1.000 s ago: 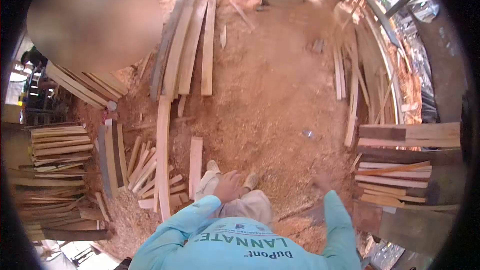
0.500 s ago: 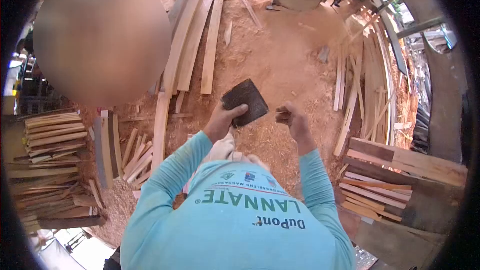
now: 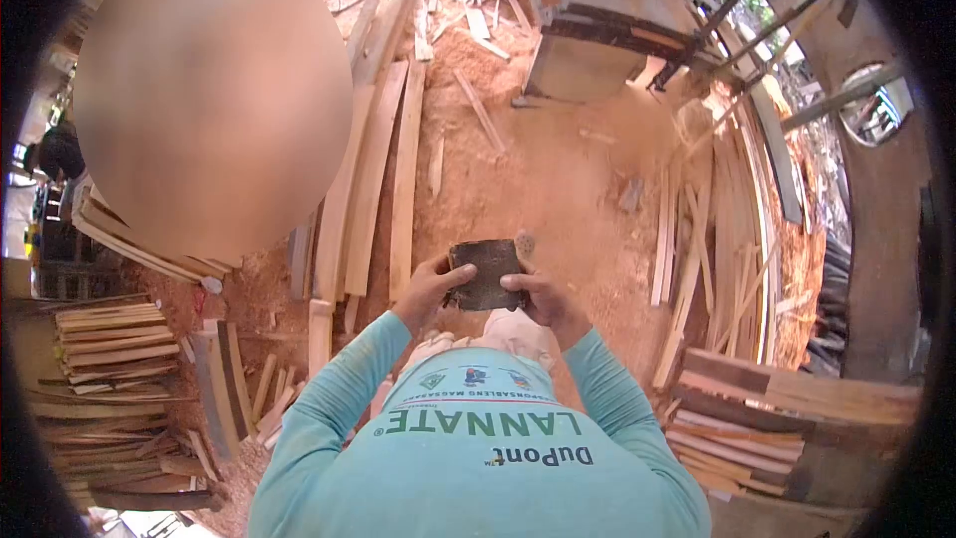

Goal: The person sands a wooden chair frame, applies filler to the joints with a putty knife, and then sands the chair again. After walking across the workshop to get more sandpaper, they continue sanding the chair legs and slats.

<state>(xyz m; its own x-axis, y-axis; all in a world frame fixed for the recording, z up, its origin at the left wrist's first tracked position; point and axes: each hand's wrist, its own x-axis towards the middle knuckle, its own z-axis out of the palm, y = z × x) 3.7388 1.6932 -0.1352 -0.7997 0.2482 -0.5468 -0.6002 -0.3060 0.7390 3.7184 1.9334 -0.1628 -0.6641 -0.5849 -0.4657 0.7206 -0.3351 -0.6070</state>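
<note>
A dark, flat, roughly square piece (image 3: 486,277) with worn-looking edges is held level in front of my body. I cannot make out its exact kind; it could be a folded sheet or a wallet. My left hand (image 3: 435,286) grips its left edge, thumb on top and fingers underneath. On the opposite edge, my right hand (image 3: 550,301) has its thumb pressed on the top face, with the other fingers mostly hidden below. Both sleeves are light blue.
Long sawn boards (image 3: 373,179) lie on the sawdust-covered ground (image 3: 558,169) ahead. Stacked strips (image 3: 115,344) stand at left, more planks (image 3: 737,438) at right. A wooden bench (image 3: 588,65) is at the back. A large blur hides the upper left.
My right hand has come in from the right and taken hold of the dark piece. The piece has moved lower and turned squarer to me. My view has tilted up.
</note>
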